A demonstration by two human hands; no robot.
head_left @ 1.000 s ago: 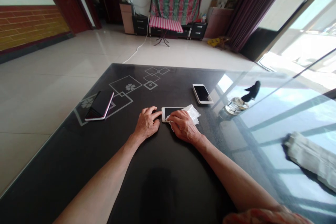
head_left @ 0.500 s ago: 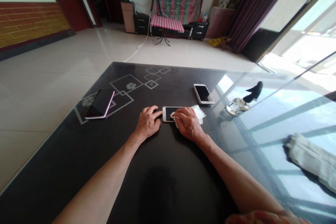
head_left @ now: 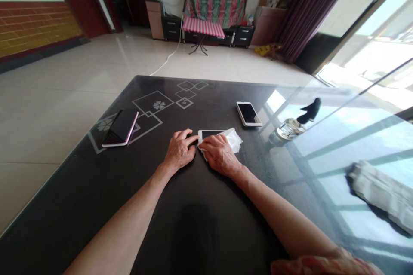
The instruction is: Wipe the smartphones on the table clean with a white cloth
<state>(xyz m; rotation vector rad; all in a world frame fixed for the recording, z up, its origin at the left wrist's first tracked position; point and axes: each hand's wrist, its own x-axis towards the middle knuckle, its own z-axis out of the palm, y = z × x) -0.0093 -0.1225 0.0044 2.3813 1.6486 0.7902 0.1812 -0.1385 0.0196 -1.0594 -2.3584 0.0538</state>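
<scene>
A white smartphone (head_left: pixel 209 133) with a dark screen lies flat on the black table, partly covered. My right hand (head_left: pixel 222 154) presses a crumpled white tissue (head_left: pixel 234 139) onto its near left part, fingers bent over the tissue. Loose tissue spreads past the knuckles across the phone's right end, hiding it. My left hand (head_left: pixel 180 148) rests on the table just left of the phone. Its fingers are apart, and the index fingertip touches the phone's left edge.
Another white phone (head_left: pixel 248 114) lies farther back. A dark tablet-like device (head_left: pixel 120 128) is at the left. To the right stand a clear spray bottle with a black top (head_left: pixel 292 128) and a folded grey cloth (head_left: pixel 380 193) on the glossy table (head_left: pixel 97 206).
My right hand has slid left and slightly nearer along the phone, bringing the tissue with it. The left hand keeps its place at the phone's left edge. The view has shifted slightly.
</scene>
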